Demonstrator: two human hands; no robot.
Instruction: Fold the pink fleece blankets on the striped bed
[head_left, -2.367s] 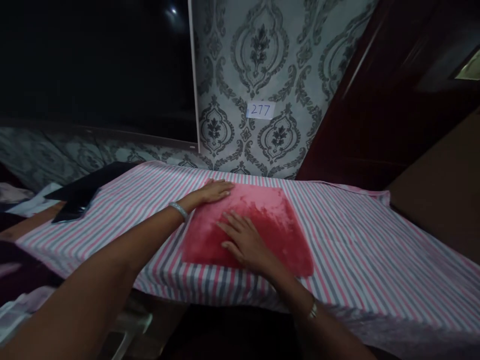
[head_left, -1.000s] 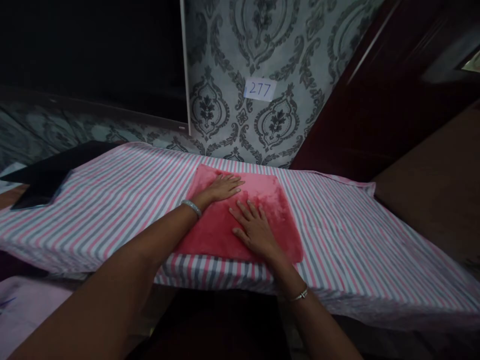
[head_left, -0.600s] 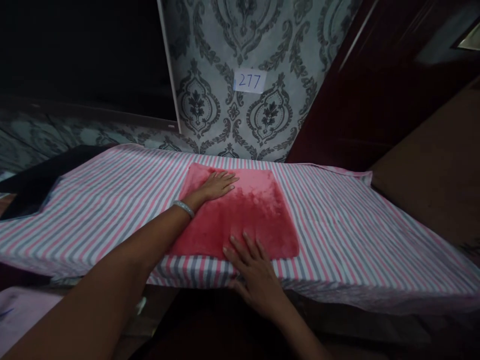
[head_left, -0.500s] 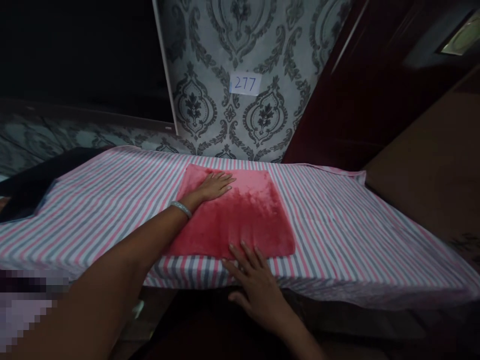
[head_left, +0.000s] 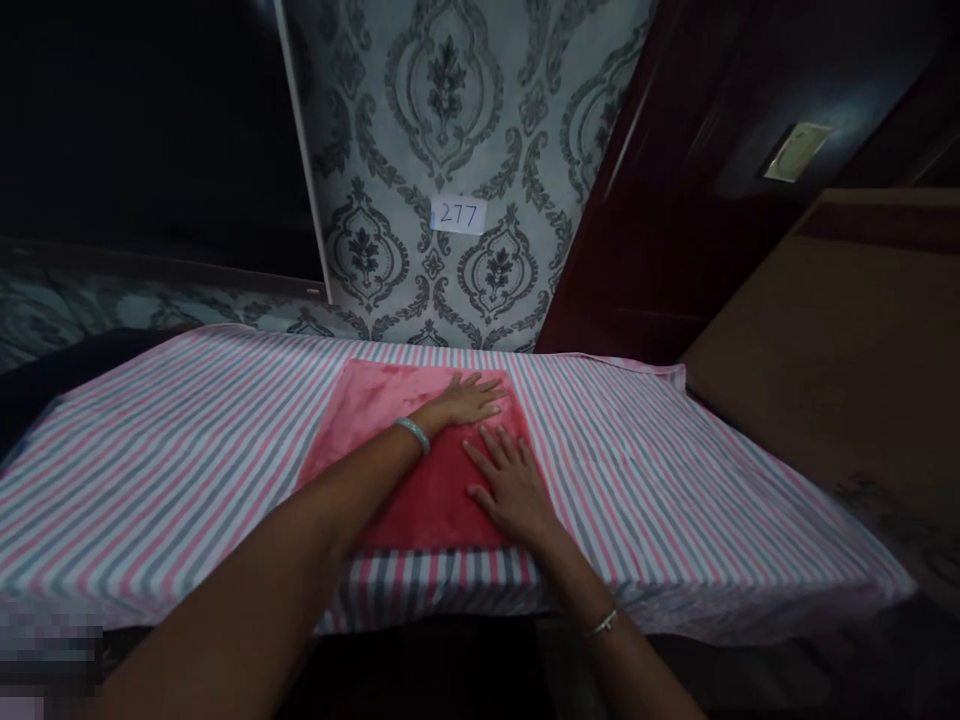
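Note:
A red plush cloth [head_left: 420, 505], roughly square, lies flat on a striped tablecloth [head_left: 622, 470]. My left hand [head_left: 469, 400] rests on its upper right part with the fingers spread. Closer to me, my right hand [head_left: 516, 488] is spread on the cloth's right side, its fingertips just below my left hand. Neither hand grips anything. Lighter brushed patches show in the pile toward the far left of the cloth, while the near part looks darker. A bracelet is on each wrist.
Behind the table is a patterned wall with a paper label [head_left: 458, 215] reading 277. A dark screen [head_left: 150, 140] hangs at left. A dark red door or panel [head_left: 660, 200] and a brown cardboard box [head_left: 847, 330] stand at right.
My left hand has slid right across the cloth's far part. My right hand has moved forward from the near edge onto its right side. The pale patches now lie more to the left.

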